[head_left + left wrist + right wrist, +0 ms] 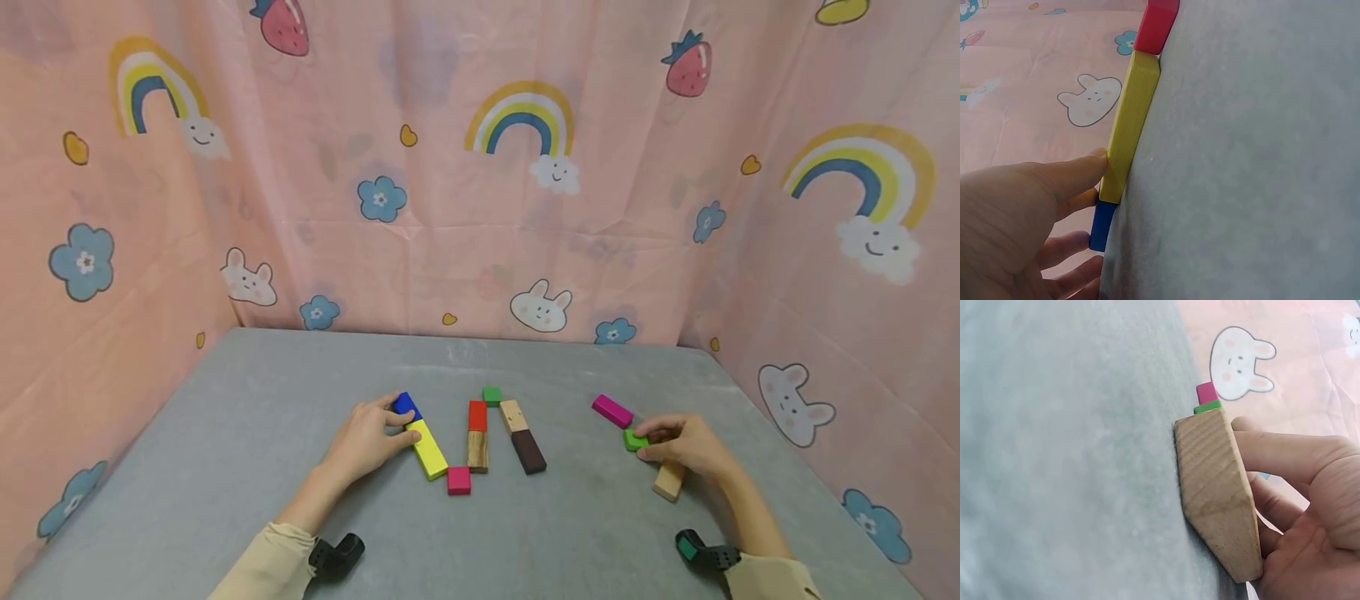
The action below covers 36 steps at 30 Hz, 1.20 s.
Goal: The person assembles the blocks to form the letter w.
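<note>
My left hand [367, 437] touches a line of blocks on the left, its thumb at the yellow block [427, 451] and other fingers at the small blue block [406, 406]. The blue block meets the yellow one's far end, and a pinkish-red block [459, 481] sits at the near end. On the right, my right hand [693, 446] pinches a small bright green block [634, 441] between thumb and finger. Beyond it lies a magenta block [612, 411]. Under the right hand is a plain wooden block [669, 481], which largely covers the green one in the right wrist view.
In the middle stand a red block [477, 415], a striped wooden block [477, 452], a darker green block [491, 396], a light wooden block [513, 415] and a dark brown block [529, 452]. They rest on the grey table [300, 375], with a pink patterned curtain [442, 267] behind.
</note>
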Tool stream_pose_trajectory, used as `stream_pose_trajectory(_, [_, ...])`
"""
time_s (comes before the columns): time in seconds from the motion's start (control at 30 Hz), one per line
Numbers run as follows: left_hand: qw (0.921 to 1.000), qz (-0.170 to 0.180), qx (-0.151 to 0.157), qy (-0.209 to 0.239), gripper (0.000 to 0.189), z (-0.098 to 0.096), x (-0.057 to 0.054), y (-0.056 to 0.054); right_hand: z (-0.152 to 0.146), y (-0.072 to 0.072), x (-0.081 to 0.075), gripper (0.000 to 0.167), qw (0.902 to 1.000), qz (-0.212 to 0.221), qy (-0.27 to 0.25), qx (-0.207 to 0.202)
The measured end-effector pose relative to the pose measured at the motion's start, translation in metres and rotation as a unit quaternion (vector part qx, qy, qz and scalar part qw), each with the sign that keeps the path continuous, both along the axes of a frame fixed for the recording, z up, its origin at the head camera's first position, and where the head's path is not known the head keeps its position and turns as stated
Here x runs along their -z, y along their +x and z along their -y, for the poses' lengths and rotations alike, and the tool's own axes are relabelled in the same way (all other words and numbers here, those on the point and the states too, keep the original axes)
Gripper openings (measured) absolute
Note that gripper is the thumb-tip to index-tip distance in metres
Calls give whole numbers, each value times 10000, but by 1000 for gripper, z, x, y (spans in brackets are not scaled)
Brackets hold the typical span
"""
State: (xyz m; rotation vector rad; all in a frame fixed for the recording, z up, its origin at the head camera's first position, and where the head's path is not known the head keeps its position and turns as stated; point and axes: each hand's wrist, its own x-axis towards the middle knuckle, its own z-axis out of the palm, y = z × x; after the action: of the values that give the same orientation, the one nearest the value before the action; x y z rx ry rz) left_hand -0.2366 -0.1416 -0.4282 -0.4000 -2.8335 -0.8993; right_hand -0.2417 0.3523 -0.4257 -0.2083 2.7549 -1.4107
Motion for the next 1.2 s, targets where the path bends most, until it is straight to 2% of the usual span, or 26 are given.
stream_pose_trajectory(0.5, [10000,24,-33,-8,42,-1,1,0,-1,0,-1,33,9999,97,-78,85])
stream_pose_trajectory(0.9, [10000,30,7,8,41,-1,2,-1,-1,3,-3,34,9997,-44,-152,188])
stream_pose_trajectory(1.2, [10000,16,9,-8,41,-2,1,0,8,6,-14,37,9991,-200,-216,302])
